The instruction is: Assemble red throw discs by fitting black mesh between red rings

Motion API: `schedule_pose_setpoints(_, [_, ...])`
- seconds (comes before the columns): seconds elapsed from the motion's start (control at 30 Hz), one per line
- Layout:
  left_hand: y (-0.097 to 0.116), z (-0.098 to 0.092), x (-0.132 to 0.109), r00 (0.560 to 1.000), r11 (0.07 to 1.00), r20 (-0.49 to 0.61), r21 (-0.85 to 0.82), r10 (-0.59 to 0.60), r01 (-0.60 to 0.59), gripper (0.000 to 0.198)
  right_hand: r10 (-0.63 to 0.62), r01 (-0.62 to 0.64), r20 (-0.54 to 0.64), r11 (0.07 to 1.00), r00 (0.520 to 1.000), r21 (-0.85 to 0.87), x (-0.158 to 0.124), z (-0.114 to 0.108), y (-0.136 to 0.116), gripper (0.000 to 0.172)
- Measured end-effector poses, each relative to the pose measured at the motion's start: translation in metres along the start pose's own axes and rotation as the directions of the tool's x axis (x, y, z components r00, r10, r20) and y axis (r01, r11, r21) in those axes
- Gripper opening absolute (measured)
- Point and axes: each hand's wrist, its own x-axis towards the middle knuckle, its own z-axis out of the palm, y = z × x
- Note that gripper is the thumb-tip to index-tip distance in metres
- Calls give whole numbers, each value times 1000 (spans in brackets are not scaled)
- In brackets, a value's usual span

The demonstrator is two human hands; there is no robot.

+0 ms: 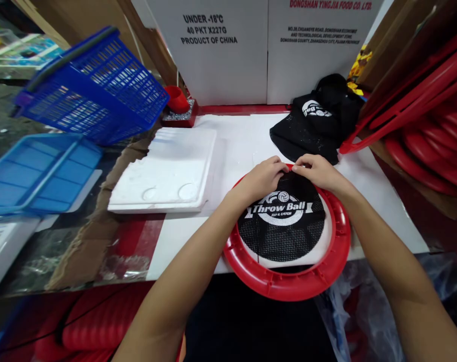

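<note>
A red plastic ring (288,287) lies at the near edge of the white table (236,146). A black mesh net (284,226) printed "Throw Ball" lies inside it. My left hand (264,177) and my right hand (315,171) meet at the ring's far rim. Both have their fingers curled, pinching the top edge of the net against the rim. The fingertips touch each other there.
A pile of black nets (314,125) lies behind the ring. Stacked red rings (432,130) fill the right side. A white foam tray (168,171) sits left of centre. Blue baskets (96,85) stand at the left. White cartons (220,50) close the back.
</note>
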Motion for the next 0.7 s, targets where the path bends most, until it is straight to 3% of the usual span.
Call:
schedule_pose_setpoints(0.37, [-9,1,-2,994,993,-43,-62,98,-100,30,2,-4,22,998,1000,66,0,-3,5,21])
schedule_pose_setpoints(0.57, [-4,1,-1,999,999,7,0,48,-48,30,-25,9,-123,991,992,-132,0,12,1,13])
schedule_pose_setpoints(0.7, [6,-1,1,997,992,74,125,-36,26,32,-10,-13,-149,988,989,-156,1,16,-1,13])
